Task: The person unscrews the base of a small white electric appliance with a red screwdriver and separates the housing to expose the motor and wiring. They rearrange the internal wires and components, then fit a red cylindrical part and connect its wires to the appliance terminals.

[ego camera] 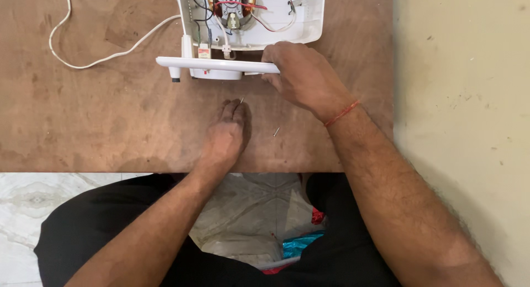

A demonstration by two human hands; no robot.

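At the bottom of the frame, a lap in black cloth is seen, with a crumpled pale bag [251, 223] and bits of red and teal wrapper lying between the knees. Just above it, in the lower middle of the brown wooden board [99, 127], the left hand [225, 133] is laid knuckles-up, its fingers drawn narrowly together on a thin metal screw [242, 101] pinched at the fingertips. A second loose screw [276, 131] is left lying on the board just to the right of that hand, apart from it. Higher, at the upper middle, the right hand [301, 77], a red thread worn at its wrist, is closed on the right end of a white plastic cover [212, 66], which is held on edge against the appliance. Beyond it, at the top of the frame, the open white housing [298, 22] is shown with its copper-wound motor [232, 3] and coloured wires exposed. A white power cord [105, 55] is looped away toward the upper left. The work is judged to be partway: the body is open, the cover is detached or not yet fastened, and the screws are out of their holes.
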